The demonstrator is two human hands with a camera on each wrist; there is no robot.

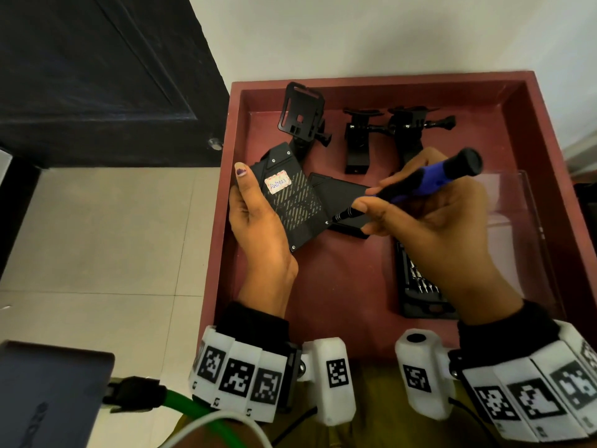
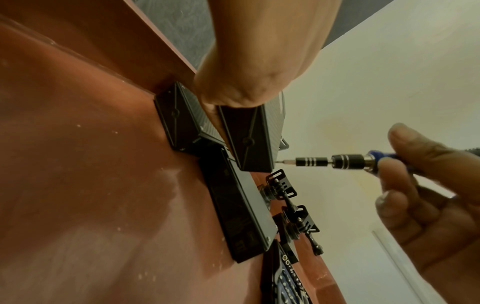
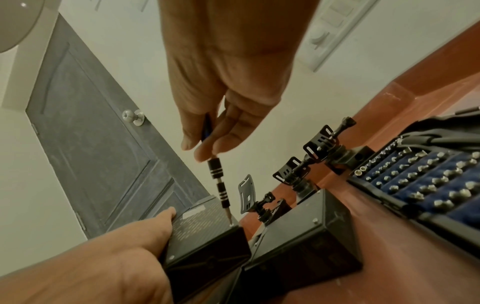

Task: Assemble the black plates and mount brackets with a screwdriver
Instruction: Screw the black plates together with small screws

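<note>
My left hand (image 1: 255, 218) grips a black perforated plate box (image 1: 292, 205) with a white label, tilted above the red tray (image 1: 339, 286). My right hand (image 1: 429, 218) holds a blue and black screwdriver (image 1: 420, 185); its tip (image 3: 230, 221) sits on a screw at the plate's right corner. In the left wrist view the bit (image 2: 285, 161) touches the box edge (image 2: 249, 142). A second black box (image 1: 345, 202) lies flat beside it. Three black mount brackets (image 1: 355, 137) stand at the tray's back.
A black case of screwdriver bits (image 1: 420, 286) lies at the tray's right, partly under my right wrist. A clear plastic lid (image 1: 517, 221) rests along the right side. A dark door (image 1: 97, 76) and tiled floor (image 1: 97, 237) are to the left.
</note>
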